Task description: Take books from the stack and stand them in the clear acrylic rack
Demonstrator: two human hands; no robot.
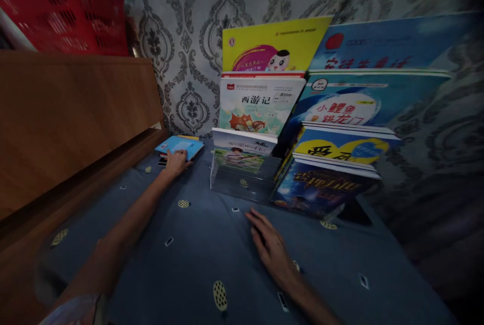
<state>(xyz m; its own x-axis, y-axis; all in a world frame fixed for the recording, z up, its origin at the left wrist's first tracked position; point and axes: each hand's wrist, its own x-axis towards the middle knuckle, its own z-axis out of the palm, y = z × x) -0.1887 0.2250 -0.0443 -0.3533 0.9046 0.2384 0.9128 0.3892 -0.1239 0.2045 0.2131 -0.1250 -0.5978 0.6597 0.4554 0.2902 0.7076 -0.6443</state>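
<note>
My left hand (177, 163) reaches to a small stack of books at the far left of the cloth. Its fingers are bent on the near edge of the blue book (191, 144) on top; the fingertips are partly hidden. With fingers stretched out and nothing in it, my right hand (273, 248) is over the patterned blue cloth (196, 264). In front of it, a clear stepped book stand (242, 181) holds books in two columns. The left column has a countryside-cover book (245, 151), a white-and-green book (257, 105) and a yellow book (295, 37).
The right column includes a dark blue book (313, 186), a yellow-and-blue book (340, 146), a teal book (401, 94) and a tall blue book (397, 37). A wooden board (75, 118) borders the left side, below a red basket (71, 12). Patterned wallpaper (189, 67) rises behind.
</note>
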